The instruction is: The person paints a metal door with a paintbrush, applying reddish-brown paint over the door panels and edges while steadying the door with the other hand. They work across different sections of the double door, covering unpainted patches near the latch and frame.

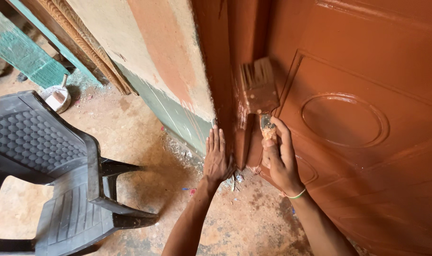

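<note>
The right hand [281, 159] holds the paintbrush [258, 92] by its handle; its long axis points up and far, bristles at the brown door frame [225, 71]. The left hand [217, 159] rests flat and open just left of the frame.

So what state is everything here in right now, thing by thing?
Paintbrush: held upright, bristles up, smeared with red-brown paint.
Right hand: closed around the brush handle.
Left hand: open, flat against the door frame.
Door: coated in glossy red-brown paint.
Wall: patchy, worn paint.
Plastic chair: upright, nothing on its seat.
Small tin: on the floor, a stick in it.
</note>
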